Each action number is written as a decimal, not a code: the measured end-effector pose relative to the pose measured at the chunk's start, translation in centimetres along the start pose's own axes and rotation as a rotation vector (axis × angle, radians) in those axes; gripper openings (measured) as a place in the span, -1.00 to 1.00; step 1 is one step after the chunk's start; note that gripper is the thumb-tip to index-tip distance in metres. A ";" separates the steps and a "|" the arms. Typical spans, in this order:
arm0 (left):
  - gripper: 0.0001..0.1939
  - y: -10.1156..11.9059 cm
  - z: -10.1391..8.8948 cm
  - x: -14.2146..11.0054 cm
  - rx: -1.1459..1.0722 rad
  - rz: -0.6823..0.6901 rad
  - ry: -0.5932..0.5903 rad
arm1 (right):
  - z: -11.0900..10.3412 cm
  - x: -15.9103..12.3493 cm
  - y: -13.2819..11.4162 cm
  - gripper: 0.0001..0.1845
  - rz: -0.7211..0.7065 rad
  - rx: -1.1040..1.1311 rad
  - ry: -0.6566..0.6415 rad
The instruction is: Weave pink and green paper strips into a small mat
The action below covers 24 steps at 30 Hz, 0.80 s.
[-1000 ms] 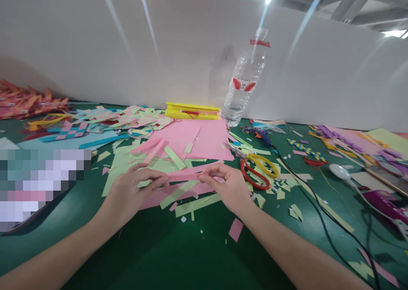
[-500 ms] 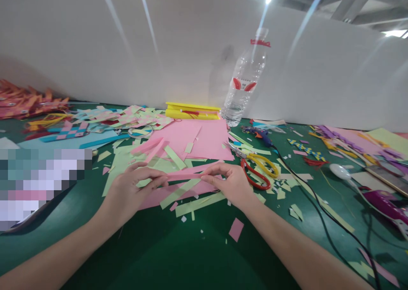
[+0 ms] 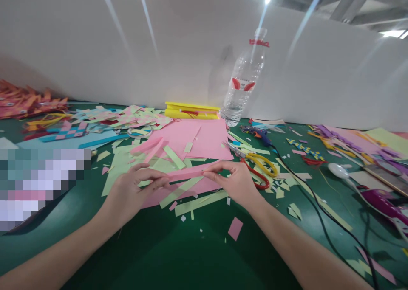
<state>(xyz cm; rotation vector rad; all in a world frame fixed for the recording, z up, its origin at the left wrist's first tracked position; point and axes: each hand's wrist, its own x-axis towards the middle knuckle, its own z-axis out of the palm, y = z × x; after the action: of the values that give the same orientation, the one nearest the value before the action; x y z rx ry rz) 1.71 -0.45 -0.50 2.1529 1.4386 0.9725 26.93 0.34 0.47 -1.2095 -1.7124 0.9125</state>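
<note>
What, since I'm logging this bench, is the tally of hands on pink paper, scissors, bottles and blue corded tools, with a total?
Left hand and right hand on pink paper: 2
Scissors: 1
Bottle: 1
Blue corded tool: 1
Total: 5

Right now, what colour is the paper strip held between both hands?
The paper strip is pink; the head view shows it best.

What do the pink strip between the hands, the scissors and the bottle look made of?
Pink strip: matte paper, probably, being thin and shineless.
Scissors: metal blades, by their grey gleam; smooth coloured handles, likely plastic.
Bottle: glossy clear plastic, likely, with see-through, light-catching walls.
</note>
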 end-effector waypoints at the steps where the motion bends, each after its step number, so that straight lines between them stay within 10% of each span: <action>1: -0.65 0.0 0.0 0.0 0.003 -0.002 0.003 | 0.0 0.0 0.0 -0.84 -0.006 0.001 -0.004; 8: -0.62 -0.1 0.0 -0.1 0.025 -0.026 0.008 | -0.1 0.4 0.4 -0.84 -0.026 -0.030 -0.047; 17: -0.66 -0.7 1.0 -0.7 0.172 0.162 -0.077 | -2.2 2.0 3.3 -0.79 -0.014 -0.414 0.319; 24: -0.70 -0.6 1.1 -0.6 0.332 0.287 -0.208 | -1.9 1.6 3.2 -0.84 -0.358 -0.619 0.173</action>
<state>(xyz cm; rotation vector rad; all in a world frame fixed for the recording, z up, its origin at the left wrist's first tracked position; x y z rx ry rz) 2.00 -0.68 -1.83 2.6684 1.2869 0.6024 29.46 2.92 -1.32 -1.2516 -2.0473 0.0497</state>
